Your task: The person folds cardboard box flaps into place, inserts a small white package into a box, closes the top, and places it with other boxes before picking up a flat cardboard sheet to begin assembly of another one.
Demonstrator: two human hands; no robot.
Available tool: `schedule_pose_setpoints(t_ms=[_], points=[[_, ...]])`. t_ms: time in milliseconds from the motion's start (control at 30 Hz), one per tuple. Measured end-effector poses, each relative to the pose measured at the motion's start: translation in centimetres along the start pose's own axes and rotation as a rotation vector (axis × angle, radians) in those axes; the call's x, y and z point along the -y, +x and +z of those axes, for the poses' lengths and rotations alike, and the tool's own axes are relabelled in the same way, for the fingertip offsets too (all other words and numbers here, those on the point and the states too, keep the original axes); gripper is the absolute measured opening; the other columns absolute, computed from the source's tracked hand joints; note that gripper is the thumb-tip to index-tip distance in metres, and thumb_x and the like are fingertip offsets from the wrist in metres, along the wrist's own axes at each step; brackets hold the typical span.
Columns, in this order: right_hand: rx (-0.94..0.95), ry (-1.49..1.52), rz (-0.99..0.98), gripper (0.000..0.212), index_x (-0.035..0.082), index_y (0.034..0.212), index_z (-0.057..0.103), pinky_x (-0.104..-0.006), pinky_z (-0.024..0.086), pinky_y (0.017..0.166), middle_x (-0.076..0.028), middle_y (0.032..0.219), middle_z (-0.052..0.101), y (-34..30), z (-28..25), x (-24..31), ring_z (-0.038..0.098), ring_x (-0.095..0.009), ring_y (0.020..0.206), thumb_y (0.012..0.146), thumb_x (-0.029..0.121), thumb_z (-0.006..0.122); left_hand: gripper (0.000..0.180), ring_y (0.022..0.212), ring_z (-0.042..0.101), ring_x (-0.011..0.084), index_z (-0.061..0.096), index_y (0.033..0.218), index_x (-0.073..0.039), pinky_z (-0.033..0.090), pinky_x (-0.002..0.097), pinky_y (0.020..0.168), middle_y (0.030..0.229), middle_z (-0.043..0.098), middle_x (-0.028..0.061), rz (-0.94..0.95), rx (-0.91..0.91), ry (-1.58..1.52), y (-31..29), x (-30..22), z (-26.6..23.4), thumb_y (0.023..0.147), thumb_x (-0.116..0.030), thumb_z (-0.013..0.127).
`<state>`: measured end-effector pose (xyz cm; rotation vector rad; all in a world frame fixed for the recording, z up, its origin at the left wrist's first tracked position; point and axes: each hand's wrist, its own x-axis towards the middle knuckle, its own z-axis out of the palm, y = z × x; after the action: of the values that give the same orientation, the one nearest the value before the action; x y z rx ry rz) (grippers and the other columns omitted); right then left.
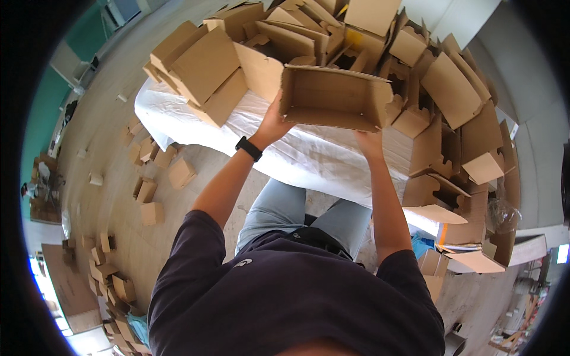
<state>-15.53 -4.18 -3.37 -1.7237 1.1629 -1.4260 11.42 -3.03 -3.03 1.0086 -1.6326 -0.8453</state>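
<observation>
An open brown cardboard box (335, 95), with its hollow side facing me, is held over the near part of a table covered in white cloth (300, 157). My left hand (275, 123) grips its left end; a dark watch is on that wrist. My right hand (370, 143) holds it from below near the right corner, and most of those fingers are hidden behind the box. Just left of it, folded cardboard boxes (205, 68) stand on the cloth.
Many open boxes (291, 38) are heaped along the table's far side. More boxes (451, 89) pile up at the right, down to an open carton (463, 237) beside my right arm. Small boxes (181, 173) lie scattered on the floor at left, with another heap (122, 288) lower down.
</observation>
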Motion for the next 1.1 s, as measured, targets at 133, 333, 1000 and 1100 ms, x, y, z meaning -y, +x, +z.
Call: schedule_pose_setpoints(t_ms=[133,333,1000,1100], points=[[-0.017,0.003,0.005,0.066,0.003,0.137,0.038,-0.0301,0.047,0.088,-0.01,0.112,0.062,0.2,0.5,-0.2,0.059,-0.018,0.103,0.079,0.004,0.069,0.071,0.111,0.054,0.0182,0.033,0.139,-0.003,0.046,0.0307,0.094,0.122,0.056,0.0106,0.044,0.014,0.0,0.3,0.1,-0.2,0.079,0.001,0.071],[0.0,0.037,0.026,0.073,0.008,0.142,0.032,-0.0319,0.045,0.093,-0.014,0.121,0.06,0.3,-0.1,0.5,0.059,-0.023,0.109,0.079,0.008,0.07,0.063,0.109,0.055,0.0188,0.037,0.135,-0.003,0.046,0.031,0.093,0.121,0.056,0.0106,0.002,0.026,-0.043,0.5,1.2,0.6,0.081,-0.001,0.069],[0.04,-0.143,0.371,0.088,0.002,0.143,0.032,-0.0345,0.044,0.098,-0.016,0.129,0.055,-8.7,-7.8,-5.6,0.056,-0.026,0.117,0.07,0.006,0.081,0.082,0.127,0.045,0.0332,0.035,0.139,-0.002,0.036,0.0385,0.105,0.135,0.049,0.0187,-0.1,0.435,0.161,0.7,4.6,8.7,0.075,-0.025,0.08],[0.026,-0.018,0.331,0.097,0.004,0.147,0.025,-0.0342,0.043,0.1,-0.015,0.135,0.05,-7.9,-8.1,-5.8,0.05,-0.025,0.124,0.068,0.005,0.082,0.098,0.132,0.04,0.0302,0.027,0.145,-0.005,0.033,0.0374,0.109,0.142,0.042,0.0171,-0.146,0.452,0.122,1.7,5.3,8.1,0.068,-0.022,0.085]])
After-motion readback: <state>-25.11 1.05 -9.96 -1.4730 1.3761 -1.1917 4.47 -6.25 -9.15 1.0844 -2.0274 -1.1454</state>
